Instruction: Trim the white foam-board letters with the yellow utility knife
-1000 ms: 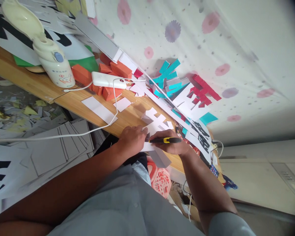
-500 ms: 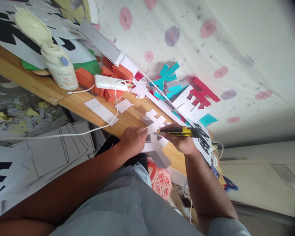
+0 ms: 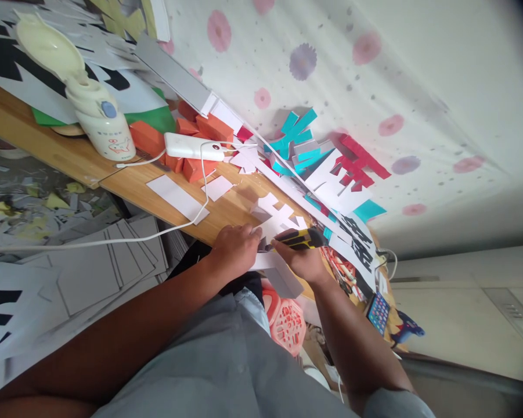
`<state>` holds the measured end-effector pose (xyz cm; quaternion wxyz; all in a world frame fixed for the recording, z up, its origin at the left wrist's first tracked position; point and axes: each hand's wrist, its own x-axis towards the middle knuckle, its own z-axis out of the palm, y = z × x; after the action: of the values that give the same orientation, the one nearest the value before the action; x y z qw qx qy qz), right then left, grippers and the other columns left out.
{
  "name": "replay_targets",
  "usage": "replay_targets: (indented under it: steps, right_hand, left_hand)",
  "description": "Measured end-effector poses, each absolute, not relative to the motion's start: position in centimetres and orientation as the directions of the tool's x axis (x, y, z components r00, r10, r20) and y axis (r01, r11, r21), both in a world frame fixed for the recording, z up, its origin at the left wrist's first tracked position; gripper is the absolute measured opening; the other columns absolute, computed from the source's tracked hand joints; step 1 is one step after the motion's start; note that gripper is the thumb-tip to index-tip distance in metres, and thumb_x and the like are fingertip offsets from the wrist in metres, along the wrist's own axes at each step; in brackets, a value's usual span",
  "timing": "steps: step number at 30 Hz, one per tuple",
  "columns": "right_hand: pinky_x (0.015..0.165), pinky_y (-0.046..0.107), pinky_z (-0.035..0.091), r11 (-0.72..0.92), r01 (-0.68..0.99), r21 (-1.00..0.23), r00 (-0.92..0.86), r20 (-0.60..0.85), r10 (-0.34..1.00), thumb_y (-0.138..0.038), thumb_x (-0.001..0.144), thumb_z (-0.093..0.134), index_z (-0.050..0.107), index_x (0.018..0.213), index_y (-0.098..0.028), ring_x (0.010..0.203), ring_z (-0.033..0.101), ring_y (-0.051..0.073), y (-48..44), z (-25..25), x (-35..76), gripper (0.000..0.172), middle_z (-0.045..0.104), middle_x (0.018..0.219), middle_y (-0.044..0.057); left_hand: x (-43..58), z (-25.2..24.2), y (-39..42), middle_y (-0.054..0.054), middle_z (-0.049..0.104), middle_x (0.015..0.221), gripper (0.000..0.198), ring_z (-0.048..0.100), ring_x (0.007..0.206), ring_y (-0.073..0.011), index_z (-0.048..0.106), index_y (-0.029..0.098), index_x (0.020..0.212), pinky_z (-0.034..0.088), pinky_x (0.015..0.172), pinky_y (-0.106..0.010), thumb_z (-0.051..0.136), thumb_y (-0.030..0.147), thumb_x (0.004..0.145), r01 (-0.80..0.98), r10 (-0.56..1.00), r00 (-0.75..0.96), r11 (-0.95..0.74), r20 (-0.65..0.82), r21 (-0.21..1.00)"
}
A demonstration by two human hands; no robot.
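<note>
Fingers [image 3: 251, 233] of the left hand [image 3: 237, 249] lie close together, slightly bent, with their tips pressing down on the near edge of a white cut-out character [image 3: 275, 216]. The character rests flat on the wooden tabletop [image 3: 130, 180] and stretches away from those fingertips toward the far side. The right hand [image 3: 302, 262] is wrapped tight around a yellow and black utility knife [image 3: 298, 238], thumb on top. The knife's front end points at the left fingertips and sits just beside them, over the white character; the blade tip itself is too small to make out.

Beyond the fingers of both hands, farther across the surface, teal cut-out letters [image 3: 294, 134] and red cut-out letters [image 3: 360, 162] lie on a flower-printed cloth [image 3: 374, 75]. To the left of the left fingers, a white paper strip [image 3: 177, 198] lies flat on the wood, with a white cable [image 3: 202, 186] crossing it. That cable runs up to a white power bank [image 3: 194, 146], which rests against orange blocks [image 3: 206, 125]. Farther left stands a cream desk lamp [image 3: 100, 125]. Below the right wrist a red plastic basket [image 3: 286, 322] shows under the table edge, and grey cardboard sheets [image 3: 100, 264] lie on the floor, well to the left of the left forearm.
</note>
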<state>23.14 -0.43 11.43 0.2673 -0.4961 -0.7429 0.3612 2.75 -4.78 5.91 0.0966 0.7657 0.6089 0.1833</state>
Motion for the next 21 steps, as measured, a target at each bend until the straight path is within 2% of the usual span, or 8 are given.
replay_targets:
  steps: [9, 17, 21]
  right_hand:
    - [0.067, 0.033, 0.059, 0.296, 0.595, -0.747, -0.366, 0.076, 0.927, -0.04, 0.09, 0.078, 0.077, 0.086, -0.023, 0.071, 0.073, 0.021, -0.6, 11.6, 22.8, 0.017, 0.079, 0.081, 0.002]
    - [0.066, 0.032, 0.058, 0.242, 0.6, -0.762, -0.295, 0.071, 0.953, -0.038, 0.086, 0.075, 0.074, 0.078, -0.022, 0.071, 0.074, 0.022, -0.9, 11.8, 22.0, 0.017, 0.078, 0.077, 0.002]
    - [0.068, 0.034, 0.062, 0.224, 0.529, -0.819, -0.257, 0.097, 0.962, -0.043, 0.086, 0.079, 0.075, 0.082, -0.021, 0.073, 0.076, 0.023, -1.4, 12.0, 22.0, 0.022, 0.079, 0.078, 0.004]
  left_hand:
    - [2.9, 6.1, -4.8, -0.013, 0.075, 0.105, 0.029, 0.076, 0.094, -0.0354, 0.073, 0.018, 0.129, 0.051, 0.081, -0.046, 0.055, 0.023, 0.107, 0.902, 0.966, 0.186, -0.24, 0.18, 0.36]
    - [2.9, 6.1, -4.7, -0.013, 0.075, 0.104, 0.025, 0.076, 0.094, -0.0353, 0.074, 0.019, 0.124, 0.05, 0.082, -0.046, 0.056, 0.023, 0.106, 0.898, 0.969, 0.178, -0.231, 0.17, 0.374]
    - [2.9, 6.0, -4.7, -0.014, 0.075, 0.107, 0.028, 0.076, 0.094, -0.0338, 0.073, 0.019, 0.128, 0.051, 0.084, -0.045, 0.056, 0.022, 0.106, 0.898, 0.971, 0.182, -0.229, 0.157, 0.377]
